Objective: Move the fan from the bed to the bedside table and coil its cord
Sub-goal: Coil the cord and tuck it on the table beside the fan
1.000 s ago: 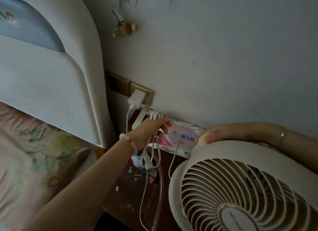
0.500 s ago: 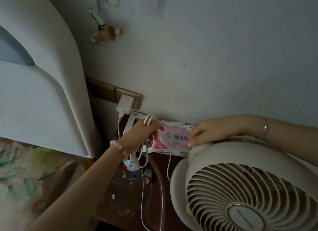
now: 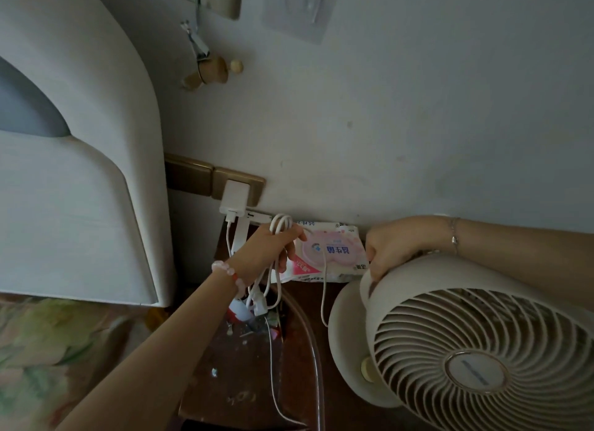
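A cream round fan (image 3: 475,350) stands on the dark wooden bedside table (image 3: 234,382) at the lower right, grille facing me. My right hand (image 3: 392,247) grips the top rim of its housing. My left hand (image 3: 270,247) is closed around a looped bundle of the white cord (image 3: 281,226), held above the table's back left part, near the wall. Loops and the plug end hang below that hand, and one strand runs down toward the fan's base.
A pink wet-wipes pack (image 3: 331,254) lies against the wall between my hands. A white charger (image 3: 234,199) sits in the brass wall socket, with its own cable trailing down. The padded headboard (image 3: 80,180) and floral bedding (image 3: 48,350) are at the left.
The view has shifted right and down a little. My right hand slid from resting on the fan's top to gripping its rim. My left hand keeps the cord bundle near the wall.
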A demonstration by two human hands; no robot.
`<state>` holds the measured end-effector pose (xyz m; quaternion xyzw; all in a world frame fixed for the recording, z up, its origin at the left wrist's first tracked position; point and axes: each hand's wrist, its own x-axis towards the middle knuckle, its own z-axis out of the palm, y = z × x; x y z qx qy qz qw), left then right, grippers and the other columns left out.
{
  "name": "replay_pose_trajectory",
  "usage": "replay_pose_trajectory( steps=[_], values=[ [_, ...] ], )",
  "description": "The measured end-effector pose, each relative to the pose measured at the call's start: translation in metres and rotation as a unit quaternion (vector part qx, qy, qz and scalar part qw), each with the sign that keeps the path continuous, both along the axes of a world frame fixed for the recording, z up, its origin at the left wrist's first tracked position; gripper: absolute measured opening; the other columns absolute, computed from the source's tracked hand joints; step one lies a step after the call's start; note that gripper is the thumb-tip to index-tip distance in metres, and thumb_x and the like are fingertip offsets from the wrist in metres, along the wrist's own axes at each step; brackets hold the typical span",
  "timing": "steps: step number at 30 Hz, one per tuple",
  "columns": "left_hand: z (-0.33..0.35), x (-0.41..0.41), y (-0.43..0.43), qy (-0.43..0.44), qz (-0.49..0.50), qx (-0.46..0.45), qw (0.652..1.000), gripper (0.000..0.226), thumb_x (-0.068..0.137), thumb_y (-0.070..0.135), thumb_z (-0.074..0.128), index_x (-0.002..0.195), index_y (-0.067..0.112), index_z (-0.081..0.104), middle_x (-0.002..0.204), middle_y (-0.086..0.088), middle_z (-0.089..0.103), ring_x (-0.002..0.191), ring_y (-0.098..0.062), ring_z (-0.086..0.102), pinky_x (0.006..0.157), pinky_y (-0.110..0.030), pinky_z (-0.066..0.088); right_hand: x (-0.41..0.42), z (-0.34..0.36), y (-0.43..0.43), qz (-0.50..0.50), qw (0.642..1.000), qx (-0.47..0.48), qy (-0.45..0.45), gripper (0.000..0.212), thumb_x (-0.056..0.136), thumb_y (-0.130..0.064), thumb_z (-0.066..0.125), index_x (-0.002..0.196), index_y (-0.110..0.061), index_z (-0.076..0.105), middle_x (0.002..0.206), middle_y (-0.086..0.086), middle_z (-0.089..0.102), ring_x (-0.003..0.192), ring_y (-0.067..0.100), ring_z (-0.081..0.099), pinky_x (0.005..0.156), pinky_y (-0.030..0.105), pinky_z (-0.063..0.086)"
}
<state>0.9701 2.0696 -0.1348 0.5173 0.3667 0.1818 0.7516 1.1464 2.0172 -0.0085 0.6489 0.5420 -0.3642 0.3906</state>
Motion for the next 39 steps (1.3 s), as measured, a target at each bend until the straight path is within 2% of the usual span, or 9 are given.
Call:
replay_pose_trajectory(
  steps=[8,14,22,27,29,32,35,37,39],
  values=[
    [0.026,0.013,0.017,-0.055,0.065,-0.004,0.996,0.027,0.095,0.026,0.047,0.077,0.016,0.065,0.042,0.005,0.054,0.033,-0.007,0.043,0.041,-0.021,0.041,0.017,0.011,-0.020,-0.026,0.999,0.027,0.010,0.024,0.072,-0.027,0.066,0.057,-0.015,0.051,0.056,0.000,0.043,0.062,0.020,0.041,0.051,0.027,0.030],
    [0.072,0.033,0.037,-0.098,0.107,0.035,0.989,0.025,0.096,0.025,0.047,0.081,0.016,0.065,0.041,0.005,0.054,0.032,-0.008,0.043,0.038,-0.020,0.041,0.012,0.016,-0.033,0.000,0.999,0.038,0.018,0.021,0.073,-0.028,0.068,0.067,-0.012,0.056,0.057,0.000,0.043,0.054,0.015,0.038,0.046,0.024,0.029],
    [0.129,0.063,0.033,-0.141,0.080,0.080,0.983,0.024,0.096,0.025,0.048,0.082,0.016,0.065,0.043,0.007,0.052,0.034,-0.007,0.043,0.040,-0.020,0.041,-0.008,0.013,-0.025,0.034,0.998,0.051,-0.002,0.031,0.077,-0.025,0.067,0.054,-0.017,0.048,0.052,-0.002,0.041,0.047,0.013,0.036,0.045,0.024,0.030],
    [0.142,0.073,0.023,-0.111,0.051,0.106,0.987,0.024,0.096,0.026,0.048,0.084,0.014,0.065,0.045,0.004,0.051,0.035,-0.007,0.042,0.041,-0.020,0.042,-0.020,0.005,-0.010,0.046,0.999,0.014,-0.017,0.020,0.083,-0.030,0.061,0.087,-0.011,0.059,0.063,0.001,0.047,0.050,0.014,0.040,0.046,0.023,0.033],
    [0.144,0.072,0.021,-0.095,0.046,0.116,0.988,0.024,0.096,0.026,0.048,0.084,0.015,0.065,0.050,0.001,0.050,0.035,-0.006,0.043,0.042,-0.021,0.043,-0.024,0.002,-0.006,0.068,0.997,-0.003,-0.024,0.027,0.087,-0.036,0.056,0.090,-0.009,0.059,0.068,0.002,0.050,0.055,0.015,0.044,0.051,0.024,0.036],
    [0.140,0.067,0.019,-0.062,0.041,0.139,0.988,0.023,0.096,0.027,0.047,0.086,0.016,0.065,0.054,0.000,0.050,0.037,-0.006,0.043,0.044,-0.022,0.044,-0.025,-0.001,-0.004,0.085,0.996,-0.011,-0.020,0.034,0.091,-0.042,0.050,0.076,-0.012,0.053,0.072,0.001,0.050,0.062,0.015,0.048,0.058,0.026,0.040],
    [0.130,0.059,0.018,-0.049,0.045,0.132,0.989,0.023,0.095,0.028,0.048,0.087,0.015,0.065,0.053,-0.001,0.051,0.038,-0.008,0.044,0.044,-0.023,0.045,-0.022,0.001,-0.003,0.080,0.997,-0.003,-0.005,0.038,0.090,-0.046,0.051,0.094,-0.008,0.057,0.085,0.004,0.055,0.075,0.019,0.054,0.072,0.030,0.043],
    [0.125,0.054,0.018,-0.045,0.046,0.132,0.989,0.023,0.095,0.027,0.049,0.086,0.016,0.066,0.049,0.002,0.051,0.037,-0.007,0.044,0.044,-0.023,0.045,-0.017,0.006,-0.003,0.070,0.997,0.008,0.022,0.037,0.089,-0.045,0.053,0.087,-0.009,0.058,0.086,0.005,0.058,0.077,0.020,0.056,0.077,0.032,0.045],
    [0.122,0.052,0.019,-0.043,0.048,0.139,0.988,0.022,0.095,0.027,0.050,0.084,0.017,0.067,0.045,0.006,0.051,0.038,-0.007,0.044,0.044,-0.023,0.044,-0.012,0.014,-0.004,0.080,0.993,0.040,0.072,0.039,0.089,-0.043,0.054,0.111,-0.011,0.062,0.114,0.009,0.062,0.101,0.023,0.058,0.091,0.034,0.043]
  ],
)
